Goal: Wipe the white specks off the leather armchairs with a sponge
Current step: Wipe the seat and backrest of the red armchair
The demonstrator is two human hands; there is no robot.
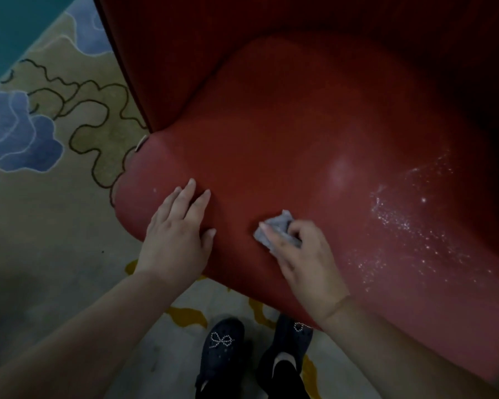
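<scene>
A red leather armchair (285, 125) fills the middle and right of the view, its seat cushion bulging toward me. White specks (409, 226) are scattered over the right part of the seat, and one small speck (155, 190) lies near the left front corner. My right hand (303, 260) grips a small grey sponge (277, 230) and presses it on the front middle of the seat, left of the speckled patch. My left hand (179, 228) rests flat on the seat's left front, fingers straight.
A patterned carpet (55, 125) with blue flower shapes and dark outlines lies to the left and under the chair. My two dark shoes (225, 341) stand on the carpet right at the seat's front edge. The chair's dark back rises at the top.
</scene>
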